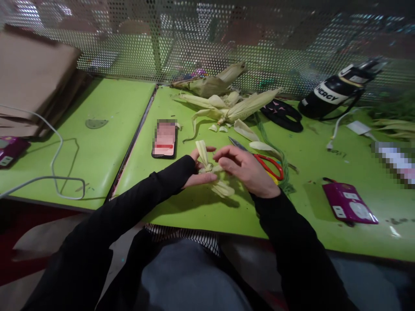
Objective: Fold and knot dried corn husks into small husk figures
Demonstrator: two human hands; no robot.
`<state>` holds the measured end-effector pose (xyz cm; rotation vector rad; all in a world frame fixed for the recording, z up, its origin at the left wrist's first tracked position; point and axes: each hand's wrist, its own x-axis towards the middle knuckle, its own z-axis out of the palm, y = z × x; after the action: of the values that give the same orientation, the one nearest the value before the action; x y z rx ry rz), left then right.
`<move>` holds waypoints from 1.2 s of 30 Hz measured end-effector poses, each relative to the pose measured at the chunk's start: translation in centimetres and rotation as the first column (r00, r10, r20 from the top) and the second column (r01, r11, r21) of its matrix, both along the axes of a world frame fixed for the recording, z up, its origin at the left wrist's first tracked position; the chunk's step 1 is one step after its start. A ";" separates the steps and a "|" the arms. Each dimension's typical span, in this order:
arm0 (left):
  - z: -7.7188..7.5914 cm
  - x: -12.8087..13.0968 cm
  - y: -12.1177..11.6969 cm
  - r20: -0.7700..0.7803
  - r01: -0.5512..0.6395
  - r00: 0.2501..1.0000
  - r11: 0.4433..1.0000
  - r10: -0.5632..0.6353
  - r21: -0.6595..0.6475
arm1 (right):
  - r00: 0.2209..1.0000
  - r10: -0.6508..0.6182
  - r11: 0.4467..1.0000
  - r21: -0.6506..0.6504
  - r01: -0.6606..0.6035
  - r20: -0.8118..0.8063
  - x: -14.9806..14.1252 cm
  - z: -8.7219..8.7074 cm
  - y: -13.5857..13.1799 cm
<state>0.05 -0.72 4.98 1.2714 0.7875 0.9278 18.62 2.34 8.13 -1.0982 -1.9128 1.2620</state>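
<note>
Pale-green, petalled corn-husk piece: above the glossy green tabletop, pinched by thumb and fingers of the bare left hand. Bare right hand: fingers curved beside it; whether pinching, cannot be determined.

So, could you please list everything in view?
Husk piece: one, pale green, between hands
Dry husks: several, pale, back centre
Metal scissors: one, red-yellow, right
String bundle: one, green, beside scissors
Rectangular phone: one, black, left
Blurred device: one, pale, far right
Flat object: one, black, beside bottle
Cylindrical bottle: one, black, back right
Plastic socket boxes: two, purple, both sides
Cables: two, white, both sides
Paper bags: several, brown, back left
Greenery: some, green, right
Perforated screen: one, grey, behind
Tabletops: two, green, below
Left hand, right hand: two, black-sleeved, centre
</note>
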 end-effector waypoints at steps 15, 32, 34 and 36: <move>0.5 0.2 -0.5 -0.091 0.172 0.983 0.978 -0.162 0.120 | 1.000 0.010 0.970 -0.243 -0.015 -0.022 0.1 -2.1 0.9; -0.6 2.8 -3.0 -0.039 0.100 0.994 0.987 -0.106 -0.127 | 0.993 -0.019 0.995 -0.102 0.007 -0.119 -1.2 -0.4 -0.9; -0.9 3.1 -3.0 -0.034 0.060 0.997 0.989 -0.065 -0.137 | 0.997 -0.023 0.999 -0.041 0.020 -0.070 -1.0 -0.2 -0.5; -0.9 2.9 -2.3 -0.046 0.037 0.998 0.985 -0.045 -0.168 | 0.999 -0.031 1.000 -0.008 0.030 -0.035 -0.4 0.2 -0.1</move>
<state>2.94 -3.03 4.11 1.1629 0.8570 0.7830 18.19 2.25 8.33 -1.0978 -1.8599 1.2649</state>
